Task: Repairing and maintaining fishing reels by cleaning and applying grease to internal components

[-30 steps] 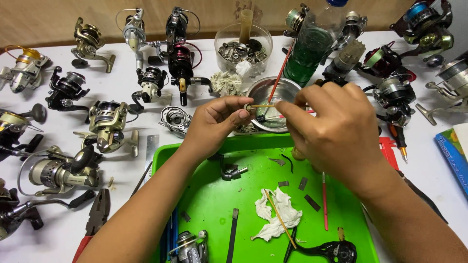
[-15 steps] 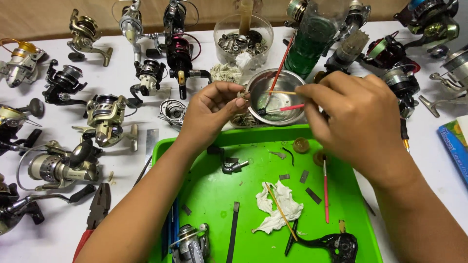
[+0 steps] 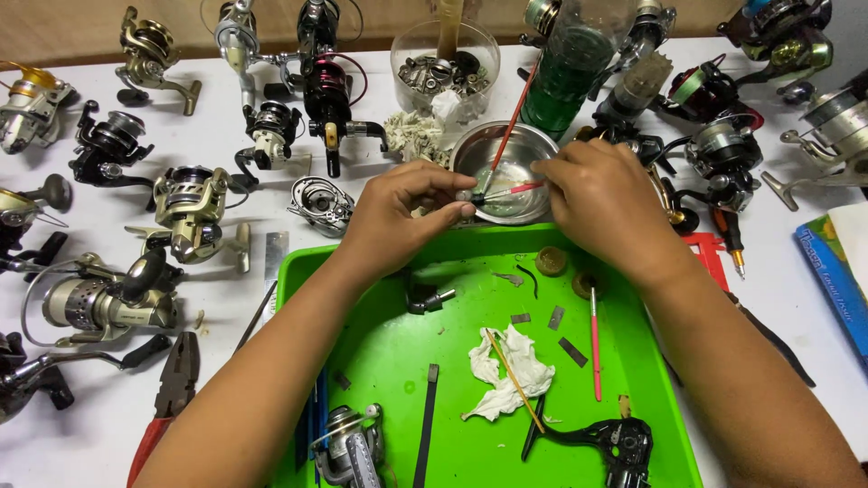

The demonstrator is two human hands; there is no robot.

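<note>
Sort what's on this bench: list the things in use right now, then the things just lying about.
In use:
left hand pinching a small part
right hand with a red brush
steel bowl

Lying about:
green tray
crumpled tissue
pliers
fishing reels, e.g.
green bottle

At frame centre I see my left hand pinching a small metal part while my right hand brushes it with a red-handled brush over the round steel bowl.

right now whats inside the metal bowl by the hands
A red-handled brush leans in the metal bowl, with what looks like liquid. Both hands, left hand and right hand, cover its near edge.
</note>
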